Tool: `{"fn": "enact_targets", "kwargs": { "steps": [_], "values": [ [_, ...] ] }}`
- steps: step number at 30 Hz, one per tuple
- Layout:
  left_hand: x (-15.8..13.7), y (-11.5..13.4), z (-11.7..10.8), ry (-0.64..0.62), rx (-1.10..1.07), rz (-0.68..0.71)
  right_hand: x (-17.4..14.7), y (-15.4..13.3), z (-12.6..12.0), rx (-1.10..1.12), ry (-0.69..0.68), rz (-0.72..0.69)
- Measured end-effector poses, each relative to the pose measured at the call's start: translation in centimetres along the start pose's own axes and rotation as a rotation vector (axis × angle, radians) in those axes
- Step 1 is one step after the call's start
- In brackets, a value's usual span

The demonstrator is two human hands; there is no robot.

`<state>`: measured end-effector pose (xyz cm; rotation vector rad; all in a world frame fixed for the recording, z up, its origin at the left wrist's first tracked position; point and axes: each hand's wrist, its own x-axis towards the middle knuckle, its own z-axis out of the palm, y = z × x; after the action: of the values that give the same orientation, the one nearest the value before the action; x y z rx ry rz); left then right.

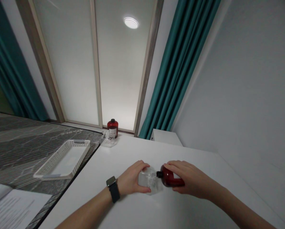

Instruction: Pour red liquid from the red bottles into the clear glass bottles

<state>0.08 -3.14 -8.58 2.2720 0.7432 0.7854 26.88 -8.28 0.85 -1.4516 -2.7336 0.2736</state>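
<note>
My right hand (188, 178) grips a dark red bottle (167, 177), tipped on its side with its black neck pointing left. The neck reaches the right side of a small clear plastic container (150, 179). Around the container's left side curl the thumb and fingers of my left hand (134, 179), which wears a watch (112, 187). Something clear or whitish shows inside the container, but I cannot make out what it is. Part of the bottle's white label is visible beside my right fingers.
On the white table's (132, 210) far left corner stand another red bottle (112, 125) with a black cap and a clear tray (106, 142). Left of the table are a white perforated basket (72, 159) and an open book (15, 206). A white cabinet (167, 137) stands behind.
</note>
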Motion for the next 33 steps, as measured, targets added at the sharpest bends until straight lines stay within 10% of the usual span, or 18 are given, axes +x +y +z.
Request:
{"fn": "enact_targets", "kwargs": {
  "steps": [33],
  "values": [
    [-0.02,0.09,-0.10,-0.015,0.033,0.020,0.06,-0.17,-0.53,0.003,-0.032,0.001]
  ]
}}
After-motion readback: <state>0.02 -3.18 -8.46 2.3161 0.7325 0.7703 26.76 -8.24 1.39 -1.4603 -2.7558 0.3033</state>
